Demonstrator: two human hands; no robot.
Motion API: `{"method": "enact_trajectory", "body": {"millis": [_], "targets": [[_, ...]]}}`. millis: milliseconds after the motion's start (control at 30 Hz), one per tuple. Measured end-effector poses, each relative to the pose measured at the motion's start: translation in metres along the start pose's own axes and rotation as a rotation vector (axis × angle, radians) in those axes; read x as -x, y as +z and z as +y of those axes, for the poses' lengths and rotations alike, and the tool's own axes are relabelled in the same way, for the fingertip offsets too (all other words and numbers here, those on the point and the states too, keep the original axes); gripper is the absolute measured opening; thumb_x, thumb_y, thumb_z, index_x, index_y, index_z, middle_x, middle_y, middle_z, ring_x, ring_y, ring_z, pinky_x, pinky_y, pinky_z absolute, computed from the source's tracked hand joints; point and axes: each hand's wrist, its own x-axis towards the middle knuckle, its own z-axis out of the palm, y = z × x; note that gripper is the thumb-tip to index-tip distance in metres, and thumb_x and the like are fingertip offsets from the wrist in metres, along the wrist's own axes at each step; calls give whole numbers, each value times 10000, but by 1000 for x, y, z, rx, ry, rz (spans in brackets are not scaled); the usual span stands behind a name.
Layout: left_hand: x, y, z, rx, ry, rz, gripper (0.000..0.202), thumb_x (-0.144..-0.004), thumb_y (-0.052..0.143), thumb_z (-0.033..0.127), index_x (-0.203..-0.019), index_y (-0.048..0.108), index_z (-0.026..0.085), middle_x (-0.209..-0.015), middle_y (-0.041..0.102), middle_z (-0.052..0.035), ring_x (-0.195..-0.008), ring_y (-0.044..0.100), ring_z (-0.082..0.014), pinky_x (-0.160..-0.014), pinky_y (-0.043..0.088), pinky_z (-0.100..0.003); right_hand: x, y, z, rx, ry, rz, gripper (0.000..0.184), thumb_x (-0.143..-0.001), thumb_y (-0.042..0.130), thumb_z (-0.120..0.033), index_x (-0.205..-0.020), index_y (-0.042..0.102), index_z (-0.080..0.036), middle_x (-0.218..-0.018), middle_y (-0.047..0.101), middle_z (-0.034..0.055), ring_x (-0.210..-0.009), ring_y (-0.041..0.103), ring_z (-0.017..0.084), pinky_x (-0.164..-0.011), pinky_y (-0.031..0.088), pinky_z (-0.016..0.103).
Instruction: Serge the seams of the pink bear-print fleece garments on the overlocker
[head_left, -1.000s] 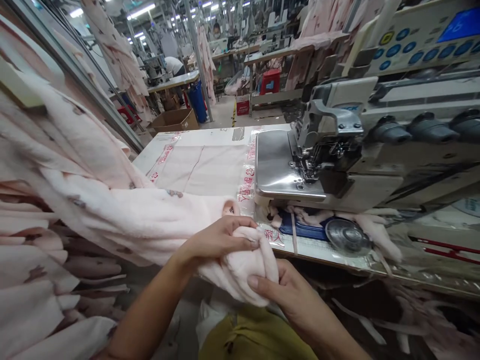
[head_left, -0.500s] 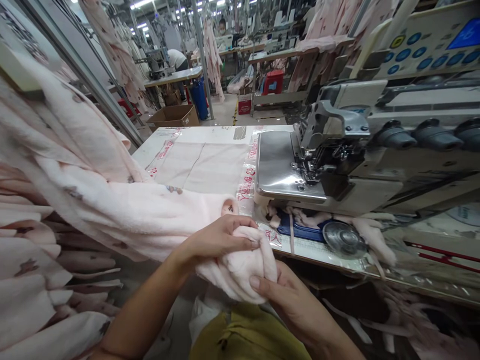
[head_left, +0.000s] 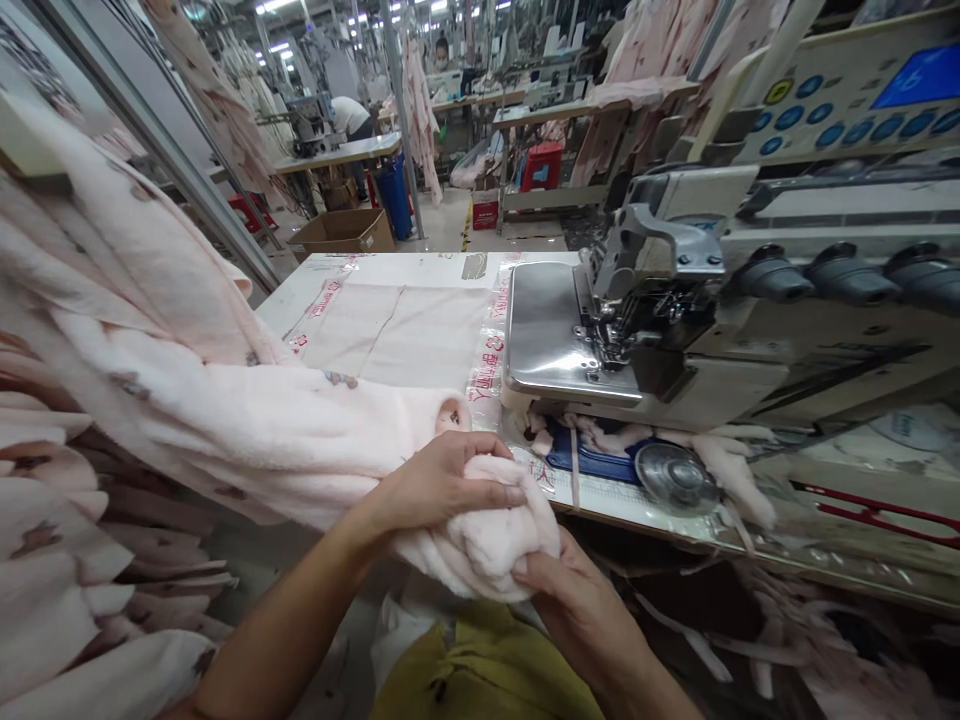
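A pale pink fleece garment (head_left: 300, 440) with small printed motifs stretches across the front of me from the left. Its sleeve end is bunched into a soft roll (head_left: 487, 530). My left hand (head_left: 442, 485) lies over the top of the roll, gripping it. From below, my right hand (head_left: 570, 600) holds the same roll. Both hands are in front of the table edge, to the lower left of the overlock sewing machine (head_left: 645, 300). Its needle area (head_left: 611, 335) is well above and to the right of them.
A table with a plastic-covered sheet (head_left: 397, 330) lies beyond the garment. A stack of pink garments (head_left: 60, 540) hangs at the left. Olive cloth (head_left: 465, 670) lies below my hands. A metal disc (head_left: 675, 478) sits under the machine. Beyond stand several workstations and a co-worker (head_left: 350, 118).
The bunched fabric has rounded up between my hands, and my right hand sits slightly lower on it. The view has shifted a little to the left.
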Motion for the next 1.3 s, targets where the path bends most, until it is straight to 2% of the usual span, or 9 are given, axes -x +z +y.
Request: {"method": "enact_trajectory", "body": {"millis": [100, 200, 300, 433, 533, 733, 900, 1067, 1300], "targets": [[5, 3, 1, 43, 38, 61, 258, -717, 661, 333, -879, 535, 175, -771, 498, 20, -689, 454, -103, -636, 373, -199, 2, 5, -10, -83, -39, 68, 269, -606, 730, -305, -847, 688, -194, -848, 663, 49, -822, 566, 236, -761, 444, 329], [10, 2, 1, 107, 88, 75, 457, -603, 761, 317, -965, 504, 210, -940, 452, -5, -816, 470, -138, -679, 398, -203, 3, 10, -20, -167, -83, 130, 315, -680, 712, -348, -968, 677, -227, -1002, 660, 55, -1002, 544, 262, -899, 402, 373], [12, 1, 0, 108, 99, 64, 521, -599, 768, 301, -1018, 468, 224, -1030, 421, -22, -925, 467, -172, -772, 407, -233, 3, 15, -25, -213, -102, 117, 313, -766, 668, -383, -1041, 656, -234, -1084, 640, 62, -1059, 527, 254, -942, 382, 383], [12, 3, -3, -40, 135, 71, 393, -757, 638, 302, -1095, 453, 223, -1099, 420, -38, -1067, 430, -192, -948, 340, -285, 0, 22, -26, -266, -113, 99, 333, -810, 641, -385, -1108, 616, -239, -1108, 633, 59, -1060, 538, 236, -942, 397, 376], [13, 5, -3, -67, 97, 62, 400, -798, 587, 325, -1155, 434, 229, -1152, 422, -52, -1090, 439, -204, -964, 344, -308, -3, 27, -26, -293, -134, 121, 346, -801, 655, -394, -1108, 610, -241, -1071, 649, 53, -1020, 565, 227, -918, 419, 355], [15, 1, -2, -91, -6, -26, 801, -636, 754, 307, -1327, 354, 249, -1368, 350, -49, -1265, 318, -251, -1065, 256, -332, -9, 31, -26, -255, -147, 214, 486, -725, 721, -431, -1123, 582, -190, -967, 678, 65, -922, 609, 244, -838, 463, 344], [14, 0, -6, 38, -27, -37, 838, -648, 748, 283, -1367, 318, 276, -1426, 320, -21, -1275, 342, -238, -1067, 286, -322, -14, 29, -27, -235, -186, 184, 442, -752, 699, -425, -1088, 583, -161, -976, 673, 70, -928, 607, 237, -833, 462, 331], [14, 1, -10, 44, 11, -10, 836, -654, 747, 235, -1370, 319, 297, -1457, 287, 3, -1308, 306, -236, -1056, 313, -300, -17, 25, -25, -189, -224, 155, 409, -770, 677, -441, -1058, 593, -164, -995, 668, 68, -936, 603, 232, -844, 457, 334], [14, 2, -9, 51, 11, -25, 849, -685, 709, 171, -1391, 262, 321, -1406, 380, 3, -1221, 427, -211, -976, 399, -268, -20, 19, -17, -106, -301, 113, 344, -822, 624, -430, -1068, 585, -191, -1028, 653, 56, -950, 594, 215, -852, 454, 330]]}}
